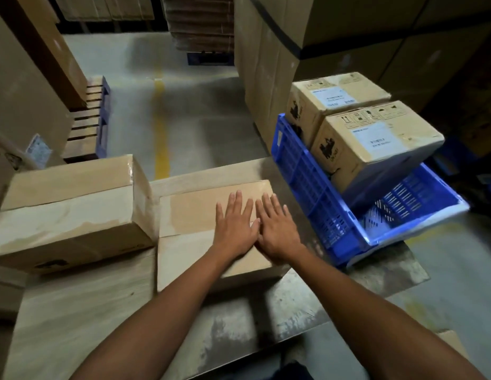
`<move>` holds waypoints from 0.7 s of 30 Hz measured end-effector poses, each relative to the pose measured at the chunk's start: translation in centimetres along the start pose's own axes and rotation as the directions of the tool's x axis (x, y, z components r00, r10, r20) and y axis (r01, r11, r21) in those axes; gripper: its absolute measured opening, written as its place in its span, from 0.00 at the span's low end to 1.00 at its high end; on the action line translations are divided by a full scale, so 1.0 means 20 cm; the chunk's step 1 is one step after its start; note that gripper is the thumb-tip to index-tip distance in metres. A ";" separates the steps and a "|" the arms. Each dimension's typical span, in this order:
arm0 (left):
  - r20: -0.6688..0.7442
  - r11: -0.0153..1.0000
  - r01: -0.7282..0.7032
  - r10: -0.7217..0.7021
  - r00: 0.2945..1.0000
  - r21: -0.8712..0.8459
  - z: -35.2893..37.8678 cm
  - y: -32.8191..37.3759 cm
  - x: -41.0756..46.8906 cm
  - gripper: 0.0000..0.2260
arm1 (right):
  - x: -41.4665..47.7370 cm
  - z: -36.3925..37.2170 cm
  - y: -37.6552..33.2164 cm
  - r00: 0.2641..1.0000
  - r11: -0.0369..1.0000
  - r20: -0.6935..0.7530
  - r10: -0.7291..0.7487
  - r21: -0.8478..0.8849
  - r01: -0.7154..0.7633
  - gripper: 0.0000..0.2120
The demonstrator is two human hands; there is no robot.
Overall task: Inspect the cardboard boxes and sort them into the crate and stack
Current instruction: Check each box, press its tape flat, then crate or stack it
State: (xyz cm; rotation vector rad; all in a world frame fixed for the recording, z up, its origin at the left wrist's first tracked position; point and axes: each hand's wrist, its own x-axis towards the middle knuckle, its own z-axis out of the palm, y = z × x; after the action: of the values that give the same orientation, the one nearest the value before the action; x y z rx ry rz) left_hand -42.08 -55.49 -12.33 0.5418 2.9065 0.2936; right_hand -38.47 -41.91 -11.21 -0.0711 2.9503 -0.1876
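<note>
head: two hands [234, 226] [278, 232], four small boxes [71, 209] [192, 212] [337, 96] [381, 141], one crate [301, 171]

Matt cardboard boxes [211, 212]; glossy blue plastic crate [315, 193], perforated walls.

The near table surface [82, 311] offers free passage up to the centre box [189, 215]. A larger box [68, 212] obstructs just beside its left. The blue crate [315, 193] bounds the right. Labelled boxes [375, 149] occupy the crate's far end, and its near end is open from above.
</note>
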 end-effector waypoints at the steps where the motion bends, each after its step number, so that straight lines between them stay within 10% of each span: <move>1: -0.005 1.000 0.003 -0.003 1.000 0.008 0.01 0.00 0.01 0.28 | -0.01 0.02 0.00 1.000 1.000 -0.020 0.002 0.016 -0.002 0.35; 14: -0.056 0.969 -0.072 0.061 0.997 -0.237 -0.03 0.00 -0.24 0.22 | -0.14 0.00 -0.09 0.995 0.996 -0.102 -0.019 0.090 0.029 0.26; 21: 0.024 0.990 -0.138 0.138 0.990 0.002 0.04 -0.04 -0.27 0.27 | -0.21 0.15 -0.12 0.989 1.000 -0.146 0.017 0.018 -0.014 0.32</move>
State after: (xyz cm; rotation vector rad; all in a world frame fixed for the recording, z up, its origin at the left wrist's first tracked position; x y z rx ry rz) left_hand -37.19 -58.06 -12.56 0.7432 2.8527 0.2977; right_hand -33.69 -44.32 -13.03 -0.0335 3.0932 -0.2252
